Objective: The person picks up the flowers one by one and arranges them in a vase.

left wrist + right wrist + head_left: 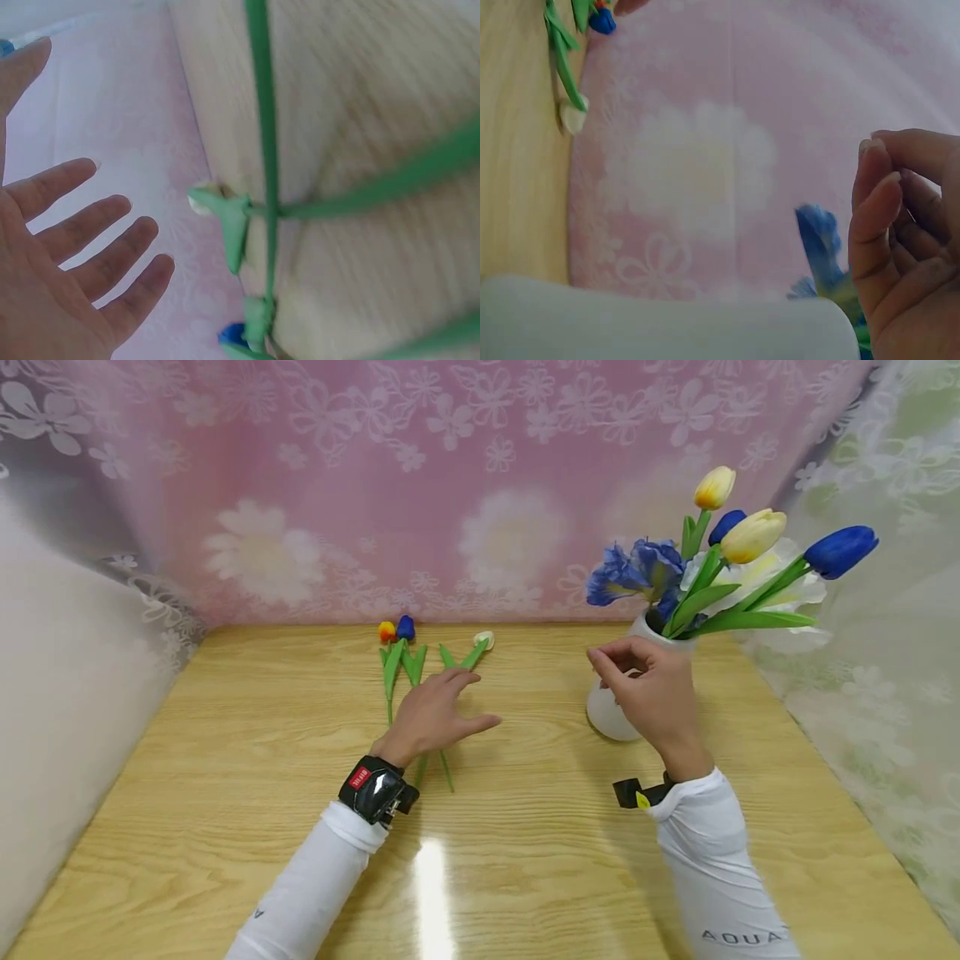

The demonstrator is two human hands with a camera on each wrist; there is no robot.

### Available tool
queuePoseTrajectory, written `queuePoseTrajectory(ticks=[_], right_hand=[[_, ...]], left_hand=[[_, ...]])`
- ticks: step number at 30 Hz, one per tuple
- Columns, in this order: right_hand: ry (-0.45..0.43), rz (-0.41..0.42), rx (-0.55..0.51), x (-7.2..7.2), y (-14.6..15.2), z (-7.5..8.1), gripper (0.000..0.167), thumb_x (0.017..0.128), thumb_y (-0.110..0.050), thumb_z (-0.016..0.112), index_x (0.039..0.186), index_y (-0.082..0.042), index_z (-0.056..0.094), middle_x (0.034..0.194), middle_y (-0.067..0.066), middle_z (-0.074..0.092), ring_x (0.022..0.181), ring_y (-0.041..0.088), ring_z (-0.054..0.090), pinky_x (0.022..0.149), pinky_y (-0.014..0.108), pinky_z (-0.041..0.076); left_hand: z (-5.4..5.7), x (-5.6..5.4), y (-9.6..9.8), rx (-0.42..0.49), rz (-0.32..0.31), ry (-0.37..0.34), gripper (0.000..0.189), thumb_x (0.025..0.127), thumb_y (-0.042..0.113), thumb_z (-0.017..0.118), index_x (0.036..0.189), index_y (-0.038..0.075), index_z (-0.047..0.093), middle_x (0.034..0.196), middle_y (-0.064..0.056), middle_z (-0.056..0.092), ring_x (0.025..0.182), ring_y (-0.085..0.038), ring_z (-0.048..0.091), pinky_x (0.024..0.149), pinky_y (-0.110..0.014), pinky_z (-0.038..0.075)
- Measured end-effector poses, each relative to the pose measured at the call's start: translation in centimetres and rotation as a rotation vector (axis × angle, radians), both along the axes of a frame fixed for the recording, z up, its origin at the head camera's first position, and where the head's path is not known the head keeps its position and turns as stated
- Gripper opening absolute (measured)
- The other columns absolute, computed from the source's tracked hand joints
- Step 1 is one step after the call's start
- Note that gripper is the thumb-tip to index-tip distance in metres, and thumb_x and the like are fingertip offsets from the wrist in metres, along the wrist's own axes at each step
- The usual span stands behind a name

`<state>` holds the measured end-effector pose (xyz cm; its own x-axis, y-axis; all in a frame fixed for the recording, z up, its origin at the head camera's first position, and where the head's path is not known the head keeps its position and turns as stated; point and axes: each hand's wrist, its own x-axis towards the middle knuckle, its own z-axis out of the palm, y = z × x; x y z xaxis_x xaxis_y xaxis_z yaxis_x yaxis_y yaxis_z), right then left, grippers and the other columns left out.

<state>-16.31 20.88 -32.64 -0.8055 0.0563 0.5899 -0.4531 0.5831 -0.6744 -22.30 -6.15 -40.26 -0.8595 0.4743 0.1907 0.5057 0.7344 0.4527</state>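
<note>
My left hand (431, 714) is held above several artificial tulips lying on the table, fingers spread and nothing in it. Beneath it are an orange-red tulip (387, 632), a blue tulip (406, 627) and a white tulip (484, 640), their green stems partly hidden by the hand. In the left wrist view, two stems cross. My right hand (656, 689) is in front of the white vase (611, 714), fingers curled towards the thumb. Nothing shows between its fingertips in the right wrist view. The vase holds cream tulips (753, 537), blue tulips (842, 552) and a ruffled blue flower (637, 572).
The wooden table (517, 860) meets a pink floral curtain (390, 527) at its back edge. A pale green patterned cloth (885, 693) hangs at the right. The vase stands near the table's right back corner, with its blooms leaning outward.
</note>
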Motion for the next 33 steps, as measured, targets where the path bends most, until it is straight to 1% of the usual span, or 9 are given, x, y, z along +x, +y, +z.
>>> queuePoseTrajectory(ticks=[6,10,13,17,20,23,28,31,33], right_hand=[[-0.139,0.081,0.072,-1.2,-2.4,-2.1,0.018,0.091,-0.025,0.067,0.094,-0.007,0.072,0.074,0.001,0.066,0.059,0.011,0.059,0.047,0.024,0.049],[-0.267,0.116,0.101,-2.3,-4.3,-3.8,0.020,0.093,-0.028,0.065,0.095,-0.008,0.071,0.072,0.000,0.065,0.058,0.014,0.059,0.047,0.030,0.051],[-0.361,0.164,0.114,-3.1,-5.8,-5.4,0.022,0.094,-0.028,0.063,0.097,-0.007,0.071,0.073,0.002,0.065,0.060,0.020,0.062,0.049,0.031,0.051],[-0.491,0.240,0.126,-4.0,-8.1,-7.3,0.025,0.095,-0.027,0.061,0.101,-0.006,0.071,0.079,0.009,0.067,0.068,0.027,0.065,0.052,0.031,0.051],[-0.581,0.285,0.141,-4.6,-9.8,-8.3,0.025,0.096,-0.025,0.060,0.104,-0.003,0.071,0.085,0.012,0.068,0.072,0.027,0.066,0.054,0.030,0.052],[-0.612,0.311,0.172,-5.0,-11.6,-8.9,0.023,0.096,-0.021,0.060,0.104,-0.002,0.071,0.088,0.010,0.068,0.070,0.024,0.065,0.055,0.030,0.052],[-0.578,0.325,0.285,-5.8,-14.2,-10.0,0.016,0.093,-0.017,0.064,0.099,-0.005,0.073,0.088,0.002,0.068,0.075,0.017,0.063,0.066,0.031,0.052],[-0.575,0.315,0.332,-6.1,-15.6,-10.4,0.018,0.093,-0.017,0.065,0.099,-0.004,0.073,0.090,0.003,0.069,0.081,0.016,0.063,0.073,0.033,0.052],[-0.583,0.297,0.357,-6.3,-16.2,-10.5,0.020,0.093,-0.019,0.064,0.100,-0.002,0.073,0.089,0.004,0.069,0.080,0.016,0.063,0.072,0.034,0.052]], left_hand=[[-0.2,0.3,-1.9,-0.022,0.050,0.009,0.074,0.082,0.063,0.063,0.135,0.013,0.054,0.139,-0.008,0.048,0.118,-0.031,0.051,0.091,-0.049,0.045],[-0.2,0.4,-3.1,-0.064,0.089,0.010,0.075,0.082,0.063,0.062,0.136,0.012,0.054,0.139,-0.009,0.047,0.119,-0.033,0.050,0.091,-0.051,0.044],[-0.2,0.5,-3.8,-0.099,0.114,0.002,0.078,0.080,0.065,0.063,0.136,0.011,0.054,0.138,-0.011,0.048,0.120,-0.034,0.049,0.092,-0.052,0.043],[-0.3,0.8,-4.8,-0.108,0.139,-0.015,0.081,0.077,0.066,0.065,0.135,0.010,0.053,0.137,-0.011,0.048,0.119,-0.034,0.048,0.093,-0.051,0.042],[-0.5,1.0,-5.5,-0.109,0.153,-0.029,0.084,0.076,0.066,0.066,0.136,0.009,0.053,0.139,-0.012,0.047,0.121,-0.035,0.046,0.095,-0.053,0.040],[-0.7,1.2,-6.2,-0.118,0.167,-0.045,0.086,0.074,0.066,0.069,0.136,0.009,0.053,0.141,-0.012,0.045,0.125,-0.035,0.043,0.097,-0.054,0.038],[-0.9,1.5,-7.1,-0.140,0.193,-0.071,0.088,0.071,0.065,0.072,0.137,0.009,0.053,0.141,-0.012,0.044,0.126,-0.035,0.042,0.098,-0.054,0.038],[-1.0,1.7,-7.6,-0.153,0.206,-0.083,0.089,0.071,0.066,0.072,0.137,0.009,0.052,0.142,-0.012,0.044,0.125,-0.035,0.042,0.098,-0.054,0.038],[-1.0,1.8,-7.7,-0.153,0.205,-0.085,0.088,0.071,0.065,0.072,0.137,0.008,0.053,0.141,-0.012,0.044,0.125,-0.035,0.042,0.097,-0.054,0.038]])
